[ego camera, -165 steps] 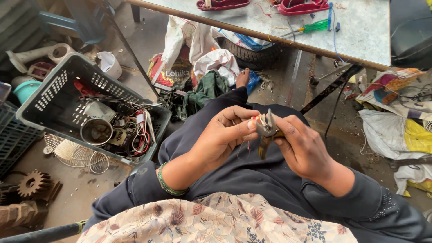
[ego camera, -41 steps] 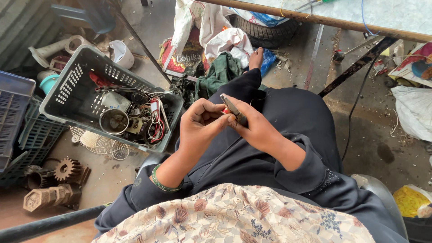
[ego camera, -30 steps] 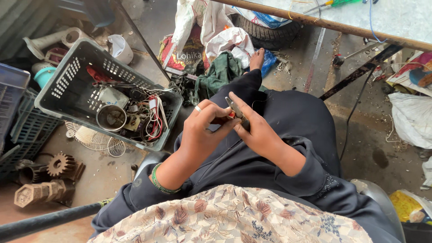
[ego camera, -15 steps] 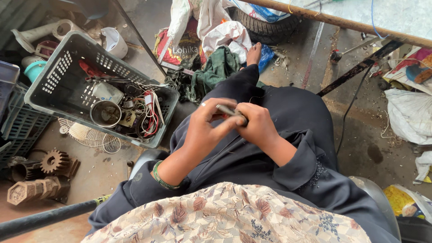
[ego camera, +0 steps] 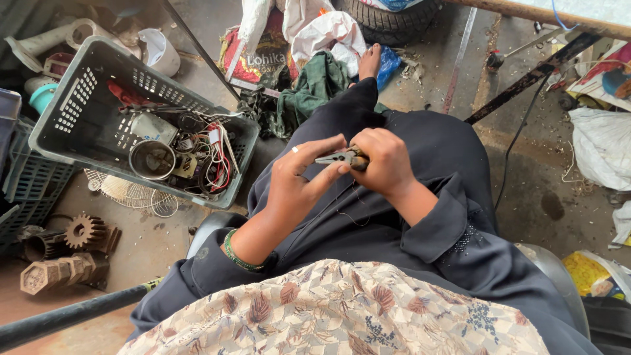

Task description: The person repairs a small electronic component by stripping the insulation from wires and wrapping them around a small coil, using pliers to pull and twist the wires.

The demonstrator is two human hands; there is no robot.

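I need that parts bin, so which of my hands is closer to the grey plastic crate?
Left. The left hand is just right of the grey plastic crate; the right hand, holding pliers, is farther right.

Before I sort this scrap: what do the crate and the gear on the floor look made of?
The crate looks like moulded grey plastic: matte, with slotted walls. The gear looks like cast metal, dull brown and probably rusted. The pliers in the right hand show bare grey steel.

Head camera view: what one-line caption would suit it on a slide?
Seated person's right hand grips pliers, left hand at their tip, beside a grey crate of scrap parts.
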